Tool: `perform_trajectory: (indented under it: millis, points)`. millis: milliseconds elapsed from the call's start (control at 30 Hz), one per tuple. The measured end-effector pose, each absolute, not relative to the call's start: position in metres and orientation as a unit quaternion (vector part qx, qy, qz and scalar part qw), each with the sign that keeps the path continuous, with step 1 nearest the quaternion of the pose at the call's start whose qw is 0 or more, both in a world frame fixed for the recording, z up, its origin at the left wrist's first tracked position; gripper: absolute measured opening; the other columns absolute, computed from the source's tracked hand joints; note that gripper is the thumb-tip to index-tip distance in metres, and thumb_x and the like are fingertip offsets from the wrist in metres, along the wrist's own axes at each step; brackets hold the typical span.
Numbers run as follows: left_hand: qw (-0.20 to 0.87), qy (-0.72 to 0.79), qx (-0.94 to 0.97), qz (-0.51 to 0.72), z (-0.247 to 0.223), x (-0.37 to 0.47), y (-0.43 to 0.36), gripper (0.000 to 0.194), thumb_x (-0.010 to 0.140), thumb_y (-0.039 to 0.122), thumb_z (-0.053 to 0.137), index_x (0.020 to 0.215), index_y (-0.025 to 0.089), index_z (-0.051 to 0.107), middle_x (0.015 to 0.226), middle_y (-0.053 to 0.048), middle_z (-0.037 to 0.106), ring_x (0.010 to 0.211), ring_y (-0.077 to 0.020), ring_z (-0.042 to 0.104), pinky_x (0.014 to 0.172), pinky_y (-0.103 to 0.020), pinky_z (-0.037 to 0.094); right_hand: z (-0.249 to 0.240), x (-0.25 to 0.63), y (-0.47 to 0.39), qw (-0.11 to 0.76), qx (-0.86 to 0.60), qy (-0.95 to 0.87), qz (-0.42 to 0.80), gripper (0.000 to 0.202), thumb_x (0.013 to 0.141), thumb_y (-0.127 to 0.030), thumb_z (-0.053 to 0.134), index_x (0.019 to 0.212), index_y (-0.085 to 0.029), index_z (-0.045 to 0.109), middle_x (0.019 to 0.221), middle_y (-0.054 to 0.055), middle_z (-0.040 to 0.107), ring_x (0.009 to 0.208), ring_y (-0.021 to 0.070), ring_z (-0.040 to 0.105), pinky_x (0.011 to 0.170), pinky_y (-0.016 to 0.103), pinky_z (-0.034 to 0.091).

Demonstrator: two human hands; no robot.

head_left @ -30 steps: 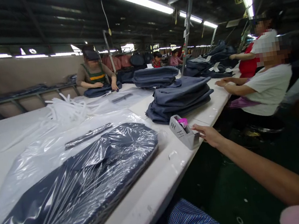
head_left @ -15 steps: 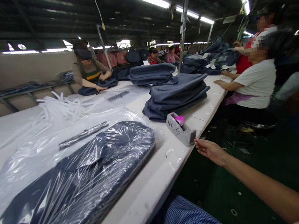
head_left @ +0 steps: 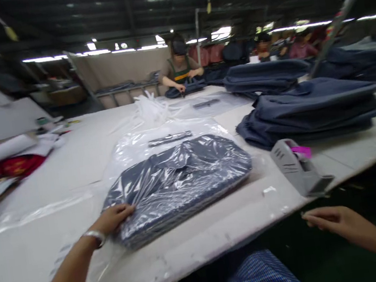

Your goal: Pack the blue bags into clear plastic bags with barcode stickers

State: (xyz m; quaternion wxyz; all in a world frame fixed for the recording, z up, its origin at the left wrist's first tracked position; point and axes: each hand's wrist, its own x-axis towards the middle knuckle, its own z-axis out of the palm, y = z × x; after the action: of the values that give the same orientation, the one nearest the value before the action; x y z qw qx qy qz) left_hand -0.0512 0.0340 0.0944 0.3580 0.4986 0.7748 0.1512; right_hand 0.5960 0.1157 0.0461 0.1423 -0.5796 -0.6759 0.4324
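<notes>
A dark navy fabric bag in a clear plastic bag [head_left: 182, 179] lies flat on the white table, shiny and wrinkled on top. My left hand [head_left: 117, 218] is closed on the plastic at its left end, thumb and fingers pinching. Off the front table edge, my right hand [head_left: 328, 219] is closed in a pinch. A tiny pale thing shows at its fingertips, too small to name. Just beyond that hand, a grey tape dispenser [head_left: 292, 170] with a pink core stands at the table edge, apart from the fingers.
Stacked navy bags [head_left: 313, 111] stand at the right, with more behind. White strips [head_left: 152, 111] lie in a heap beyond the wrapped bag, near flat clear plastic. Across the table a person [head_left: 180, 69] handles a dark bag. White and red material [head_left: 19, 160] lies far left.
My view has turned left, bringing the whole wrapped bag and my left forearm into sight. My right hand has moved from the dispenser's front end to below the table edge, still pinched.
</notes>
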Motion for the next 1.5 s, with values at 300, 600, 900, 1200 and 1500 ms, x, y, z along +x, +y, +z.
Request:
perform_trajectory:
  millis: [300, 600, 900, 1200, 1500]
  points:
    - [0.457, 0.749, 0.443, 0.183, 0.086, -0.075, 0.039, 0.067, 0.051, 0.083, 0.062, 0.066, 0.018, 0.059, 0.054, 0.002, 0.055, 0.047, -0.0125, 0.049, 0.048, -0.026, 0.039, 0.174, 0.346, 0.165, -0.021, -0.135, -0.89, 0.435, 0.019, 0.084, -0.038, 0.064, 0.079, -0.025, 0.077, 0.075, 0.005, 0.071, 0.069, 0.0182, 0.064, 0.068, 0.028, 0.05]
    - [0.516, 0.719, 0.428, 0.185, 0.087, -0.085, 0.044, 0.065, 0.051, 0.079, 0.069, 0.068, 0.017, 0.062, 0.059, 0.0, 0.062, 0.05, -0.0116, 0.052, 0.049, -0.025, 0.041, 0.156, 0.124, 0.197, -0.149, 0.062, -0.888, 0.431, 0.031, 0.08, -0.046, 0.067, 0.083, -0.015, 0.074, 0.07, 0.001, 0.068, 0.061, 0.0101, 0.058, 0.056, 0.02, 0.043]
    - [0.595, 0.663, 0.408, 0.201, 0.086, -0.09, 0.043, 0.06, 0.059, 0.076, 0.067, 0.074, 0.019, 0.064, 0.066, -0.001, 0.067, 0.055, -0.0135, 0.056, 0.053, -0.027, 0.043, 0.118, 0.03, 0.207, -0.238, 0.095, -0.932, 0.257, 0.026, 0.079, -0.043, 0.067, 0.077, -0.017, 0.073, 0.062, -0.003, 0.066, 0.056, 0.0094, 0.055, 0.055, 0.021, 0.036]
    - [0.53, 0.699, 0.426, 0.224, 0.069, -0.09, 0.042, 0.053, 0.066, 0.071, 0.065, 0.071, 0.018, 0.067, 0.062, 0.0, 0.063, 0.051, -0.0121, 0.05, 0.053, -0.026, 0.04, 0.106, 0.014, 0.2, -0.15, 0.089, -0.985, 0.009, 0.045, 0.064, -0.064, 0.073, 0.065, -0.02, 0.073, 0.06, 0.004, 0.066, 0.06, 0.0163, 0.057, 0.058, 0.026, 0.032]
    - [0.392, 0.787, 0.45, 0.156, 0.073, -0.075, 0.045, 0.043, 0.079, 0.06, 0.052, 0.065, 0.019, 0.058, 0.058, -0.001, 0.061, 0.046, -0.0147, 0.054, 0.047, -0.027, 0.042, 0.101, 0.039, 0.225, -0.013, -0.05, -0.998, 0.029, 0.032, 0.083, -0.047, 0.065, 0.09, -0.017, 0.075, 0.09, 0.011, 0.073, 0.085, 0.0256, 0.066, 0.066, 0.028, 0.04]
